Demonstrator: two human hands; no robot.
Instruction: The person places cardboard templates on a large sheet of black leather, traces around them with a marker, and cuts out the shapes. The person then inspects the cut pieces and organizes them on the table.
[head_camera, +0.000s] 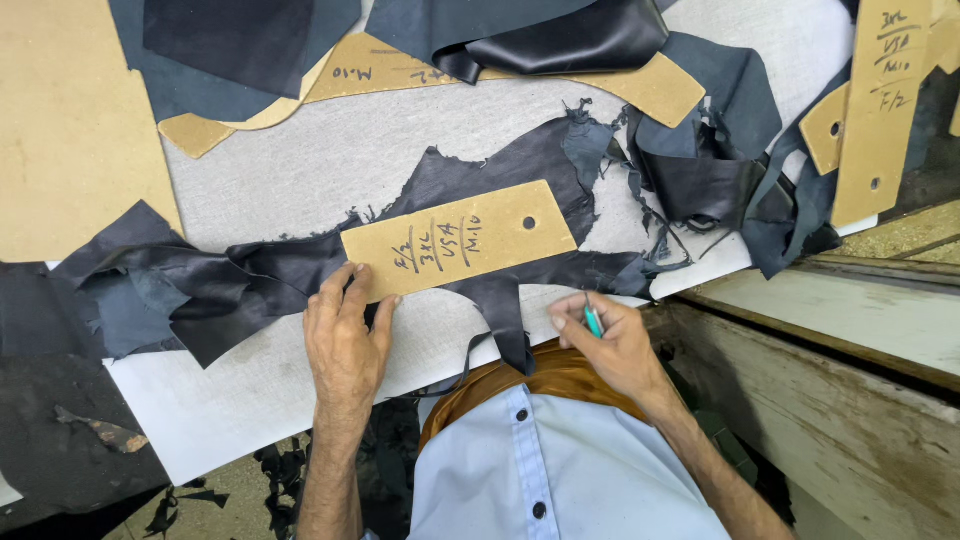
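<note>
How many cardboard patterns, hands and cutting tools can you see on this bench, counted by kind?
Tan cardboard patterns: 4, namely the rectangular pattern, the curved pattern, the long strip and the small tab.
Hands: 2, left hand and right hand.
Teal-handled tool: 1.
Total: 7.

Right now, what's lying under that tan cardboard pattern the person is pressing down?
Under the cardboard pattern lies a ragged piece of dark leather, spread on the pale cutting board. The left hand presses the pattern's near end. The leather directly beneath it is covered.
</note>
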